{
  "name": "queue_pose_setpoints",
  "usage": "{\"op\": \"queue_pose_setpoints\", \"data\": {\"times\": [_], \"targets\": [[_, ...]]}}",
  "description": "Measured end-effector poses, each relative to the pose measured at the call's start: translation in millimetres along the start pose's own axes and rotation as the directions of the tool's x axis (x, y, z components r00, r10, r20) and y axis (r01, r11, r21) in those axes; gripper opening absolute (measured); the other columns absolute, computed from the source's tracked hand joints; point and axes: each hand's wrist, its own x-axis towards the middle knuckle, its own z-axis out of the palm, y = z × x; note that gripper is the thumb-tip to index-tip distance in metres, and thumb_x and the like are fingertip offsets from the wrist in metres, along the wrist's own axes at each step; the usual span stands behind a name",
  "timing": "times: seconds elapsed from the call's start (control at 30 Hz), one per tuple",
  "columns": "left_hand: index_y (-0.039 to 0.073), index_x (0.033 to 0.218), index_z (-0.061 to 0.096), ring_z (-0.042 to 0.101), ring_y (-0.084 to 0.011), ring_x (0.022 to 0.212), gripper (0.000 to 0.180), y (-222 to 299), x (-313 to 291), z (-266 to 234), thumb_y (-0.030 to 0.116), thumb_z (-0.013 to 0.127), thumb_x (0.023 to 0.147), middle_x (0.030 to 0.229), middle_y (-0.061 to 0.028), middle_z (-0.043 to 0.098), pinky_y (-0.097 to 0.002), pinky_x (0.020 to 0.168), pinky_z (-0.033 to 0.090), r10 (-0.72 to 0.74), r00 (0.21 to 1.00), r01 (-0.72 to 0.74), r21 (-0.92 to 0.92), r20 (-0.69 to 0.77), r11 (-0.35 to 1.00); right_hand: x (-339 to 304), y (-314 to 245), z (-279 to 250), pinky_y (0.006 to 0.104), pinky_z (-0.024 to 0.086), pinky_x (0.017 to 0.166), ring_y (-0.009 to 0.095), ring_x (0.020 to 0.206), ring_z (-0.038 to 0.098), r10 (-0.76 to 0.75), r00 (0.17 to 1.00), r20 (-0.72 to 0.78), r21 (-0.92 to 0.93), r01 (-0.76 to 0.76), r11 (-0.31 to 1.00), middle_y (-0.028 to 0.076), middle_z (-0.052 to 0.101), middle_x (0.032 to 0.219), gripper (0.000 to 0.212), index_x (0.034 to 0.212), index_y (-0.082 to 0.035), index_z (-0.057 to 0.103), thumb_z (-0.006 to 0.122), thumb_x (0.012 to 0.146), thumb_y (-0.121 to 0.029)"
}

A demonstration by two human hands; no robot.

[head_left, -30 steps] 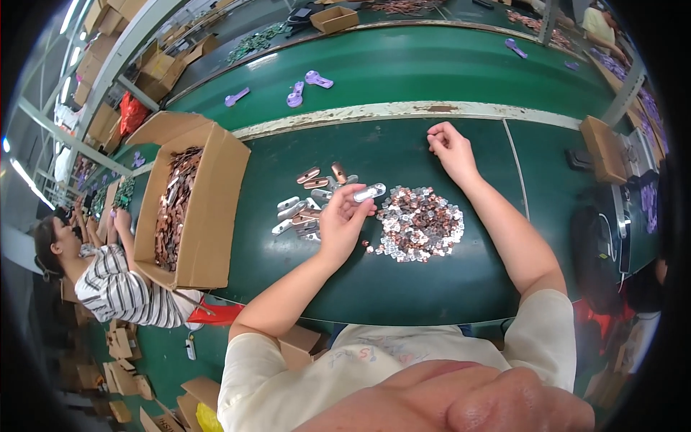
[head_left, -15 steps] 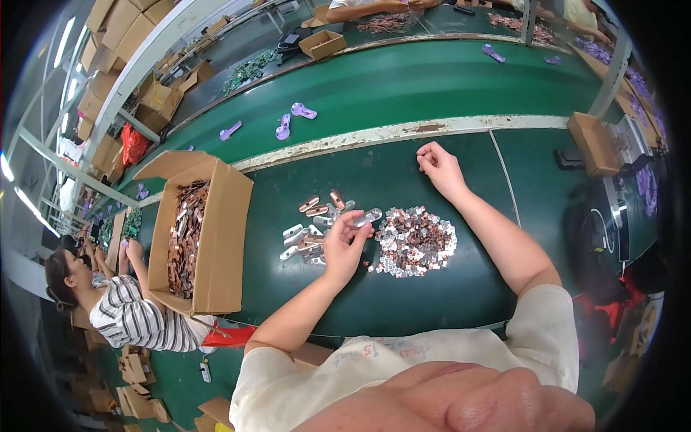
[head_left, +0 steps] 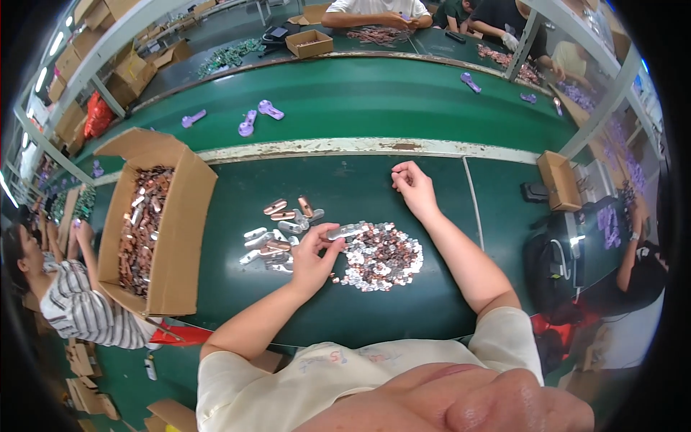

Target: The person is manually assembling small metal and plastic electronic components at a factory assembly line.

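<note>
Silver plate (head_left: 347, 231), just one, is pinched in the left hand (head_left: 314, 257) at the edge of one pile of small pieces (head_left: 386, 261); the right hand (head_left: 415, 189) curls, contents unclear, near the white rail (head_left: 345, 150), bare tabletop (head_left: 338, 186) either side.

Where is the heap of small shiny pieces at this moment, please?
In the head view, the heap of small shiny pieces lies near the middle of the green tabletop, just right of the left hand.
</note>
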Motion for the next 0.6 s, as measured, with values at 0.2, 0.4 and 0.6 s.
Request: {"op": "queue_pose_setpoints", "data": {"times": [0.2, 0.4, 0.6], "targets": [[0.002, 0.104, 0.056, 0.061, -0.0102, 0.069, 0.026, -2.1, -1.0, -1.1, 0.005, 0.064, 0.079, 0.085, -0.0068, 0.058, -0.0212, 0.062, 0.047, 0.006, 0.998, 0.002, 0.132, -0.056, 0.991, 2.7, -3.4, 0.5, 0.0207, 0.041, 0.056, 0.007, 0.061, 0.051, -0.035, 0.999, 0.022, 0.014, 0.035, 0.999, 0.001, 0.055, 0.070, 0.012, 0.094, -0.001, 0.054, 0.057, 0.085, -0.009], [-0.001, 0.105, 0.055, 0.061, -0.0101, 0.074, 0.025, -0.1, 4.4, -0.3, 0.000, 0.062, 0.080, 0.085, -0.0057, 0.059, -0.0206, 0.066, 0.049, -0.006, 1.000, 0.006, 0.040, -0.015, 0.999, 4.2, -4.9, -0.5, 0.0224, 0.045, 0.060, 0.009, 0.063, 0.057, 0.019, 1.000, 0.022, -0.035, -0.019, 0.999, 0.002, 0.058, 0.067, 0.013, 0.092, -0.002, 0.054, 0.058, 0.083, -0.010], [-0.004, 0.106, 0.054, 0.060, -0.0101, 0.076, 0.027, -0.1, 3.9, -2.8, -0.002, 0.060, 0.081, 0.085, -0.0070, 0.059, -0.0209, 0.068, 0.050, -0.050, 0.999, 0.050, 0.025, -0.003, 0.998, 3.0, -4.6, 1.8, 0.0233, 0.046, 0.060, 0.010, 0.063, 0.059, -0.011, 1.000, 0.008, -0.038, 0.011, 0.999, 0.003, 0.059, 0.068, 0.013, 0.092, -0.002, 0.054, 0.058, 0.083, -0.010]]}}
